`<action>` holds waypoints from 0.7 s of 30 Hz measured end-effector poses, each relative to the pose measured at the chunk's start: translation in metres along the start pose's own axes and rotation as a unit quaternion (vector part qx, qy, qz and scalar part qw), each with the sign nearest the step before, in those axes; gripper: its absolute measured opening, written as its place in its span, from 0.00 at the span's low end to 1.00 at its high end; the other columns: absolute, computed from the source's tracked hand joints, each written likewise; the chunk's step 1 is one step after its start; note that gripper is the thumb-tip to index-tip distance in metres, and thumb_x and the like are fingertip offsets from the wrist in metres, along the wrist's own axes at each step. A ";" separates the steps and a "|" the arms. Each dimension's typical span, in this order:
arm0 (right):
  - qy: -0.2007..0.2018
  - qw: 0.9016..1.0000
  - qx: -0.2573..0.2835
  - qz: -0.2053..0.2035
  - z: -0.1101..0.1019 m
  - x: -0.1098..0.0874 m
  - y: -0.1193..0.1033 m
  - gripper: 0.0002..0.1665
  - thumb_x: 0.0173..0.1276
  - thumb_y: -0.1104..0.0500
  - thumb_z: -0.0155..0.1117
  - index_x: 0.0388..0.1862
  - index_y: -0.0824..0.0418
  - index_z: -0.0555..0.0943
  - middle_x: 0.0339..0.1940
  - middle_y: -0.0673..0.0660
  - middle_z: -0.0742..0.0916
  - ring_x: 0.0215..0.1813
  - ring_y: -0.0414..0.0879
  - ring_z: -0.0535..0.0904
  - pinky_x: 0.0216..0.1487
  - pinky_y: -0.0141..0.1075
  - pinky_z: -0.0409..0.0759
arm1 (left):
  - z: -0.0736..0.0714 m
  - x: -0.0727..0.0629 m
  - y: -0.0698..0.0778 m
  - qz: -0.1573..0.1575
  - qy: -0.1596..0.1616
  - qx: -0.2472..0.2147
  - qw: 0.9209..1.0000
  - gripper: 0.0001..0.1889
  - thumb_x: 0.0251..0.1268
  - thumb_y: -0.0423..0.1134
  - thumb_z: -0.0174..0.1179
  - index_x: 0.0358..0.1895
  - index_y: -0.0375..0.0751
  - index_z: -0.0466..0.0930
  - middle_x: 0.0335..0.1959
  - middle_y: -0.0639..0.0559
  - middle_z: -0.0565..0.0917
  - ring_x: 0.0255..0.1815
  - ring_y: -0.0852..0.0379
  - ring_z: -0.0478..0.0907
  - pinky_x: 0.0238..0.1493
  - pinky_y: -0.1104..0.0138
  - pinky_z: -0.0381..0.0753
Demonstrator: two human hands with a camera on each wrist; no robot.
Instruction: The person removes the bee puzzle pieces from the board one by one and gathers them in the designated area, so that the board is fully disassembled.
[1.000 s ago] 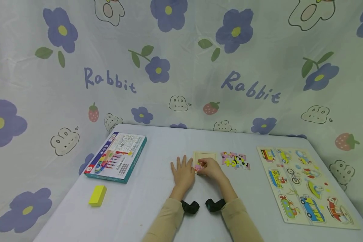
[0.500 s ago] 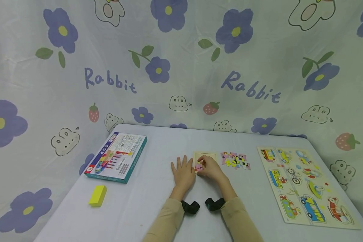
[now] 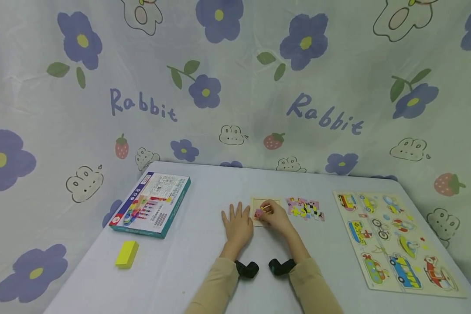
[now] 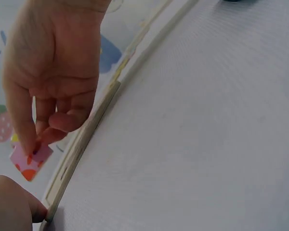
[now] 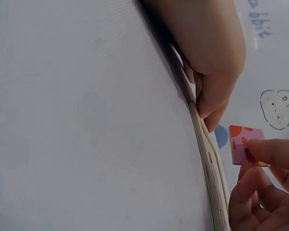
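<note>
A pink puzzle piece with orange spots (image 5: 239, 150) is pinched between the thumb and fingers of my right hand (image 3: 278, 218). It hangs tilted over the near left part of a small wooden puzzle tray (image 3: 255, 201); in the left wrist view the piece (image 4: 31, 166) shows above the tray's edge. My left hand (image 3: 238, 226) lies with fingers spread on the table left of the tray, its thumb against the tray's side. Just right of the tray lies a cluster of joined pink, yellow and black puzzle pieces (image 3: 305, 209).
On the right lies a large wooden vehicle puzzle board (image 3: 400, 244). A flat teal-edged box (image 3: 153, 203) is at the left, with a yellow block (image 3: 127, 254) in front of it. A patterned curtain (image 3: 235, 87) hangs behind the white table (image 3: 204, 270).
My right hand has lifted the pink puzzle piece from the tray's near left corner and tilted it, shifting slightly right. My left hand has stayed in place.
</note>
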State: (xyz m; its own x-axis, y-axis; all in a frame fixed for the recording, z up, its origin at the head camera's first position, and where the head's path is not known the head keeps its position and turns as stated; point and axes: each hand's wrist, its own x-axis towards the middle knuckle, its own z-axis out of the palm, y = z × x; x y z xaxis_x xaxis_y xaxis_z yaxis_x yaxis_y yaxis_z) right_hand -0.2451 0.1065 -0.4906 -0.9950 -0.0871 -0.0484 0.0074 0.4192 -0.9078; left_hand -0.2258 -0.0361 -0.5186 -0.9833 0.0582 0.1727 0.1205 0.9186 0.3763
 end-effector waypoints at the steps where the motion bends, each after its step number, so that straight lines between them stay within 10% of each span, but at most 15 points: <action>1: 0.005 1.000 0.015 0.004 -0.002 -0.001 0.001 0.15 0.59 0.64 0.64 0.45 0.63 0.75 0.37 0.59 0.81 0.32 0.45 0.77 0.27 0.33 0.76 | 0.000 0.000 0.000 0.000 0.000 -0.002 1.000 0.22 0.67 0.42 0.44 0.63 0.47 0.70 0.69 0.43 0.62 0.72 0.38 0.49 0.65 0.39 0.37; 21: 0.063 0.982 0.145 0.104 -0.070 -0.015 0.022 0.22 0.66 0.61 0.59 0.57 0.70 0.74 0.35 0.49 0.80 0.35 0.37 0.75 0.37 0.28 0.77 | 0.001 0.000 -0.001 0.001 0.005 -0.007 1.000 0.22 0.67 0.42 0.44 0.63 0.46 0.69 0.69 0.42 0.62 0.71 0.37 0.48 0.65 0.38 0.36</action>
State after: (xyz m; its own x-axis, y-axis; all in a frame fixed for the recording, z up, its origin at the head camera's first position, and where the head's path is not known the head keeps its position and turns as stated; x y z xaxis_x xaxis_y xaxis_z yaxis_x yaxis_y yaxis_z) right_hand -0.2369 0.1803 -0.4802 -0.9730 0.0945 -0.2106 0.2224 0.1391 -0.9650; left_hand -0.2257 -0.0364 -0.5198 -0.9815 0.0559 0.1829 0.1245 0.9128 0.3891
